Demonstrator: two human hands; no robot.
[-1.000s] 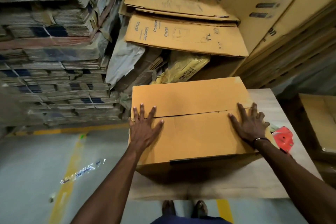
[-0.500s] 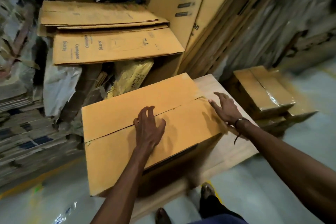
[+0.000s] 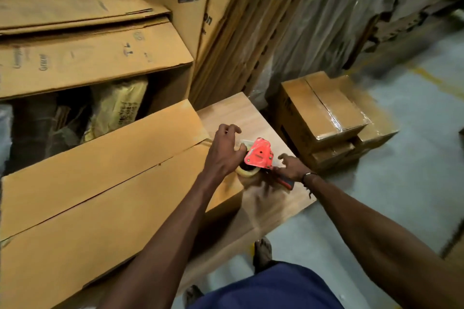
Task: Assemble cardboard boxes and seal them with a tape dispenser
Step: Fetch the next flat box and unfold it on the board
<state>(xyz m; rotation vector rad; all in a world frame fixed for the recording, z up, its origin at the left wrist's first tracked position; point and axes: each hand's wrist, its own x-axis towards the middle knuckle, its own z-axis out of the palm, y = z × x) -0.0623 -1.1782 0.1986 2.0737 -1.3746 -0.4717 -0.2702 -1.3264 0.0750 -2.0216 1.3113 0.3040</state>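
Note:
A closed brown cardboard box [image 3: 100,183] lies on a low wooden table [image 3: 241,113], its two top flaps meeting along an untaped seam. At the box's right end sits a red tape dispenser [image 3: 259,155] with a roll of clear tape. My right hand [image 3: 291,168] grips the dispenser's handle, forefinger stretched out. My left hand [image 3: 223,150] is at the tape roll by the end of the seam, fingers curled; whether it pinches the tape end is hidden.
Sealed, taped boxes [image 3: 326,118] are stacked on the floor right of the table. Flat cardboard sheets [image 3: 88,57] pile up behind the box and lean against the wall [image 3: 226,32]. A yellow sack [image 3: 118,108] lies under them. My feet [image 3: 262,251] stand at the table's near edge.
Both hands left the box top. The right hand picked up the red dispenser and brought it to the box's right end; the left hand moved right to the tape roll. The view swung right.

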